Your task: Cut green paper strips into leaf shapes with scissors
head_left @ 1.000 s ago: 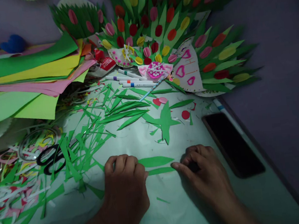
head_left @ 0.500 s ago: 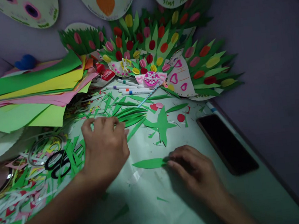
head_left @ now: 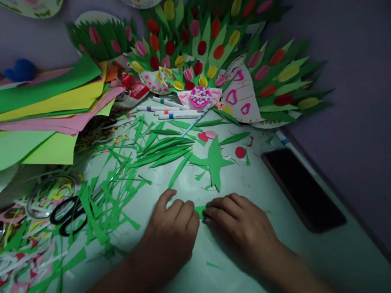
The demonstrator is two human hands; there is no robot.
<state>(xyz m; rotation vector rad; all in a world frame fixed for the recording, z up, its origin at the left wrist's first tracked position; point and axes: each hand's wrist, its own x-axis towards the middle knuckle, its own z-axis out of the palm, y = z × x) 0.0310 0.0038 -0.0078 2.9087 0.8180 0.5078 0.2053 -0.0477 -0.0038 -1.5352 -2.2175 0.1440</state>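
Close together near the table's front, both my hands grip one green paper leaf (head_left: pixel 200 211); only a short stretch of it shows between them. My left hand (head_left: pixel 172 226) is closed on its left end, with the index finger raised. On the right end, my right hand (head_left: pixel 241 219) has its fingers pressed together; its thumb is hidden. Beyond my left hand lie several folded green paper leaves (head_left: pixel 164 152), one of them (head_left: pixel 180 171) slanting toward that hand. Flatter green leaf pieces (head_left: pixel 215 165) overlap in a star-like cluster farther up.
Left of my hands, black-handled scissors (head_left: pixel 70 216) lie among green paper scraps (head_left: pixel 115 184) and a roll of clear tape (head_left: pixel 50 193). Coloured paper sheets (head_left: pixel 35 103) are stacked behind. Markers (head_left: pixel 178 115) and paper-flower crafts (head_left: pixel 201 47) stand at the back; a phone (head_left: pixel 302 190) lies right.
My left hand put one green leaf beside the folded ones, then came back to the leaf in my right hand. My right hand has turned palm down over it.
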